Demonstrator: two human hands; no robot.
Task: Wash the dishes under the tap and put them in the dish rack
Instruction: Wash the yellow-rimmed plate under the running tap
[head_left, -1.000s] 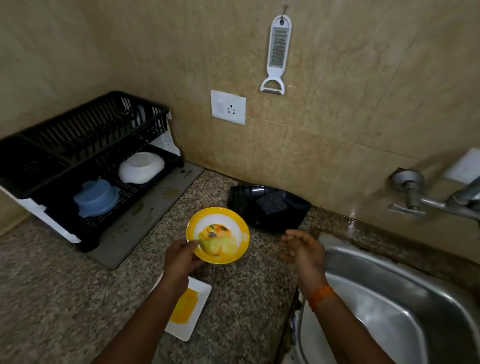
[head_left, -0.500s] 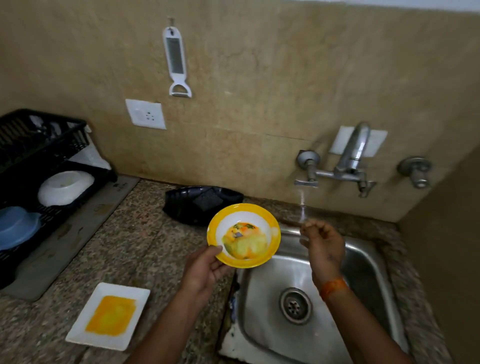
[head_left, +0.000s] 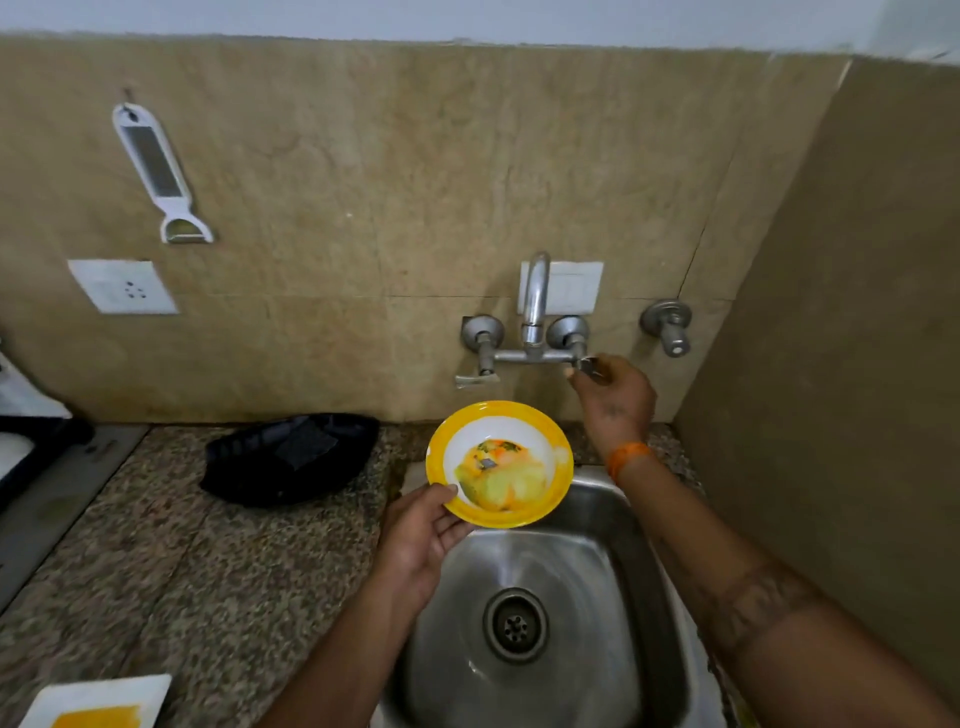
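1. We hold the yellow-rimmed bowl (head_left: 500, 464) in our left hand (head_left: 422, 535), thumb on its rim at seven o'clock and fingers curled beneath it. The bowl is tilted toward us and carries yellow and orange food residue.
2. Our right hand (head_left: 613, 397) reaches up at one o'clock from the bowl, its fingers curled round the right tap handle (head_left: 586, 365). An orange wristband (head_left: 626, 457) sits on that wrist.
3. The bowl hangs over the back-left edge of the steel sink (head_left: 618, 519), directly below the tap spout (head_left: 535, 293).
4. At nine o'clock from the bowl, a black tray (head_left: 249, 467) holding a dark sponge (head_left: 306, 447) lies on the speckled desk (head_left: 182, 571).
5. At seven o'clock, at the frame's bottom edge, a white square plate (head_left: 98, 699) smeared yellow rests on the desk.
6. At nine o'clock, at the far left edge, part of the dish rack (head_left: 31, 431) shows.
7. On the wall at eleven o'clock hang a white grater (head_left: 156, 171) and a socket (head_left: 122, 287).
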